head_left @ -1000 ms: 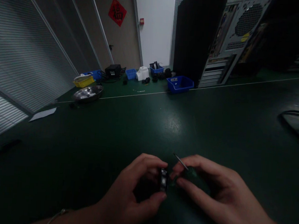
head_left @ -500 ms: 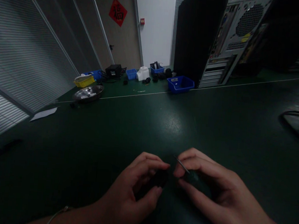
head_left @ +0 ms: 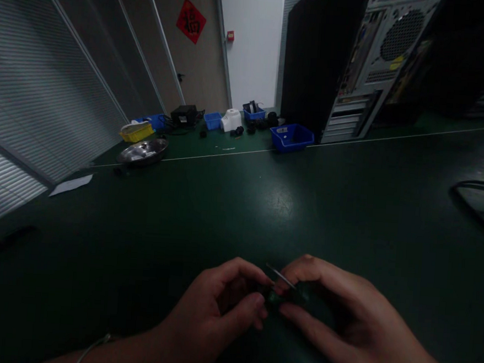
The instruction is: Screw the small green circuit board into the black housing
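My right hand [head_left: 336,315] is closed round a small screwdriver [head_left: 282,276]. Its thin metal shaft points up and left past the fingers, and its dark handle is mostly hidden in the palm. My left hand [head_left: 229,308] is bent inward, thumb and fingers nearly together, close beside the right fingertips. Between the two sets of fingertips shows a small dark green piece [head_left: 274,298], too dim to name. Whether the left fingers grip it or something else, the dark picture does not make clear.
The dark green table [head_left: 206,212] spreads ahead. Farther back are a blue bin [head_left: 291,138], a computer tower [head_left: 316,65], a metal dish [head_left: 143,151], a yellow basket [head_left: 136,132] and a white plastic housing [head_left: 231,120]. A black cable [head_left: 472,206] lies right.
Both hands have drawn closer together and sit slightly lower. The screwdriver has shifted left and down. A dark piece seen in the left fingers is now hidden, while a green piece shows between the hands.
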Motion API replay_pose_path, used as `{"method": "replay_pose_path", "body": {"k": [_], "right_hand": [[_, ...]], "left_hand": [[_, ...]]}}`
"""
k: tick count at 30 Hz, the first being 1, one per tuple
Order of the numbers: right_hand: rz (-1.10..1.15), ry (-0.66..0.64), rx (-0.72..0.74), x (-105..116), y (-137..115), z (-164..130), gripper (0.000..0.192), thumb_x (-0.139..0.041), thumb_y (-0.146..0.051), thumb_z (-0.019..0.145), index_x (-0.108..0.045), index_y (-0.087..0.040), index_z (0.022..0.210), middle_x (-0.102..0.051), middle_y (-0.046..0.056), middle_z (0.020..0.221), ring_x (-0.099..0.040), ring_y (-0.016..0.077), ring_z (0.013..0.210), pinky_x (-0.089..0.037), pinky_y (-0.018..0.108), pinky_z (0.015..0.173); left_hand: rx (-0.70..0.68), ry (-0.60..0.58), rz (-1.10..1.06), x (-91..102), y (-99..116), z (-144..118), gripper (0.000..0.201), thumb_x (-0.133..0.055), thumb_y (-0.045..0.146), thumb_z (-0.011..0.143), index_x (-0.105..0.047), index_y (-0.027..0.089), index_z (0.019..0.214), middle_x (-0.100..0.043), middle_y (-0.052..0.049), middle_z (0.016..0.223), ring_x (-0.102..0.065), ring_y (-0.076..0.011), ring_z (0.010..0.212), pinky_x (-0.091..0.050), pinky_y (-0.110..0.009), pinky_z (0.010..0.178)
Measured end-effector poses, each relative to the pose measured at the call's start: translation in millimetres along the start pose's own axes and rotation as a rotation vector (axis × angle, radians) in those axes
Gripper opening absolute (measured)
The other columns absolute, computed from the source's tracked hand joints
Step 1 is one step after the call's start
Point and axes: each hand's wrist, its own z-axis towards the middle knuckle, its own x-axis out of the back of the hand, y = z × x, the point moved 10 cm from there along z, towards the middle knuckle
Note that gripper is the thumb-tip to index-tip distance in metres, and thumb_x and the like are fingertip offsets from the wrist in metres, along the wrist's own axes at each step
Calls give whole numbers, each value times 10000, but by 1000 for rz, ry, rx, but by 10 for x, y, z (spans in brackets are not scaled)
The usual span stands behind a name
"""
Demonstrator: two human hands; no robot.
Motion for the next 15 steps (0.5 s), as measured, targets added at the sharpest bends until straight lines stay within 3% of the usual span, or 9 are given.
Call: {"method": "replay_pose_path", "body": {"k": [7, 15], "right_hand": [[-24, -38, -20, -45, 49, 3, 79, -598, -169, 859, -607, -222, 917, -677, 5, 879, -657, 136, 807, -535, 224, 699], [-56, -32, 16, -51, 21, -20, 107, -600, -142, 851, -604, -220, 925, -668, 11, 866, -646, 139, 790, -521, 223, 686]], "left_hand": [[7, -24, 84, -14, -56, -11, 187, -609, 202, 860, -618, 163, 1042, -648, -59, 990, -610, -117, 849, -480, -254, 790], [-15, -29, 189, -30, 9, -17, 188, -631, 182, 829, -612, 147, 1013, -657, -65, 958, -620, -129, 818, -485, -255, 741]]}}
